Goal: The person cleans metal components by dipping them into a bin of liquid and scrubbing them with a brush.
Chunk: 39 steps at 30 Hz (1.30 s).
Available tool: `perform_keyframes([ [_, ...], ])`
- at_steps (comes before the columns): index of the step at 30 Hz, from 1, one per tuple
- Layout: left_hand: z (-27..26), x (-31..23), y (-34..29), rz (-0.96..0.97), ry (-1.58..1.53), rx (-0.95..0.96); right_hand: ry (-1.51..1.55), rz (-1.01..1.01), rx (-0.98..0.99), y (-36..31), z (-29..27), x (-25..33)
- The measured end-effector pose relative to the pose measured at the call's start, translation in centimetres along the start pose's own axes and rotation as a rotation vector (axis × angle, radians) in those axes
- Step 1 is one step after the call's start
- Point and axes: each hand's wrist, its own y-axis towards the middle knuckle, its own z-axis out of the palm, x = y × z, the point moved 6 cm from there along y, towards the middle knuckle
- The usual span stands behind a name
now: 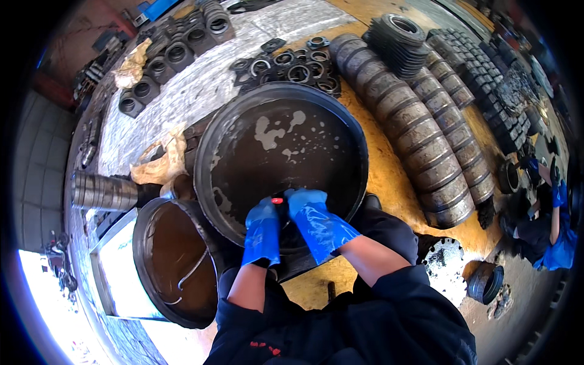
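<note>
My left hand [261, 210] and my right hand [304, 199], both in blue rubber gloves, are side by side at the near part of a large round tub [359, 131] of dark liquid. A small red piece [277, 200] shows between them, against the inner side of the left glove. The fingers of both hands look curled inward, toward the liquid. What they grip is dark or hidden, and I cannot make out its kind. Pale foam patches [267, 134] float on the far part of the liquid.
A second drum [141, 261] of brown liquid, with a bent rod [193, 272] in it, stands at the left. Rows of ribbed metal cylinders [407, 128] lie to the right. Ring-shaped parts [298, 73] lie beyond the tub. Another person [550, 225] is at the far right.
</note>
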Motion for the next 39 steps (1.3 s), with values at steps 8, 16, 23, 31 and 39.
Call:
perform_keyframes([
  [8,-0.4,-2.1,-2.9,0.568,0.085,-0.219,-0.124,0.066,0.009,0.9,-1.4,-0.4],
  [16,4.2,-1.1,0.5,0.402,-0.096,-0.385,-0.058,-0.011,0.03,1.4,-0.8,-4.4],
  [23,4.4,0.1,0.3,0.309,-0.163,-0.368,-0.074,-0.043,0.049,1.8,-1.3,-4.3],
  [31,4.1,-1.2,1.1,0.316,-0.188,-0.357,-0.11,-0.037,0.027,3.2,-1.6,-5.3],
  [39,4.5,-1.7,1.1,0.328,-0.177,-0.319,-0.074,-0.055,-0.001,1.3,-2.2,-4.0],
])
